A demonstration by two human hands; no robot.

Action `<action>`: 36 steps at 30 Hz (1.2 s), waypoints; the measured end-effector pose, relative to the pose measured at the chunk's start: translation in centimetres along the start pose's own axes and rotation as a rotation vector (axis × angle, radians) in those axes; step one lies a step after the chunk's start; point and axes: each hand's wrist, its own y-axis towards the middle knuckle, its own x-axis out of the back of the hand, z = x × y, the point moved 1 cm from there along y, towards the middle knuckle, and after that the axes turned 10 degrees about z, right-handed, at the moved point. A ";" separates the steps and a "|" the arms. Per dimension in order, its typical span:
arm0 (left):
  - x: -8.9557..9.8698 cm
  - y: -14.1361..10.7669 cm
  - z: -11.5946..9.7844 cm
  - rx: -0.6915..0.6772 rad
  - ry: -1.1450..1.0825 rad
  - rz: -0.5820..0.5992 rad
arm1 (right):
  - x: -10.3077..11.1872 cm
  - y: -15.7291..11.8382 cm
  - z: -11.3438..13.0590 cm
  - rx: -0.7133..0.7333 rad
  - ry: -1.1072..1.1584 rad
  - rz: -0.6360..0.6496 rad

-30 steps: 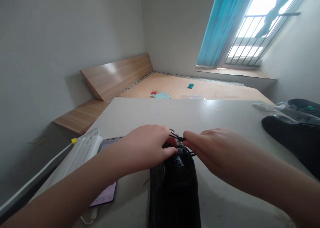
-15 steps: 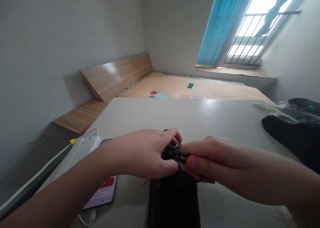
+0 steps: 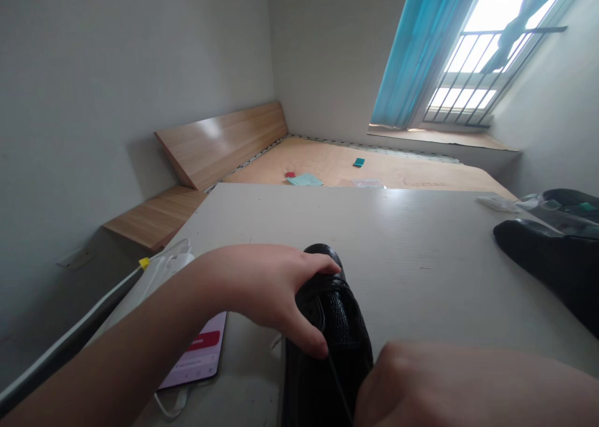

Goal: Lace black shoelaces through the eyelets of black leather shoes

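Observation:
A black leather shoe (image 3: 341, 314) stands on the white table, its toe pointing away from me. My left hand (image 3: 281, 293) grips the shoe from the left, index finger over the upper and thumb on the near side by the lace. A thin black lace (image 3: 339, 377) runs taut from near my left thumb down to my right hand (image 3: 421, 383). My right hand is closed at the lower right beside the shoe, and its fingertips are hidden.
A lit phone (image 3: 199, 358) and a white power strip (image 3: 154, 283) with cables lie on the left of the table (image 3: 402, 246). Another black shoe (image 3: 543, 252) and clear plastic wrapping (image 3: 498, 203) are at the right. Beyond stands a bed (image 3: 421, 174).
My right hand has moved down toward me, away from my left hand, drawing the lace out. More of the shoe's toe shows. My left hand stays on the shoe, its thumb lower.

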 end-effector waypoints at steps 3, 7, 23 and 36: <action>0.1 0.1 0.1 -0.041 -0.021 0.015 | 0.7 0.4 -0.2 0.183 0.185 -0.171; -0.1 0.1 0.1 -0.105 -0.064 -0.013 | 1.3 0.9 -1.2 0.461 0.411 -0.269; -0.4 -0.1 -0.7 -0.122 -0.170 -0.221 | 7.3 0.8 -3.5 0.292 0.756 -0.739; -0.5 0.7 -2.6 -0.291 -0.218 -0.527 | 6.4 0.0 -2.5 0.225 0.410 -0.821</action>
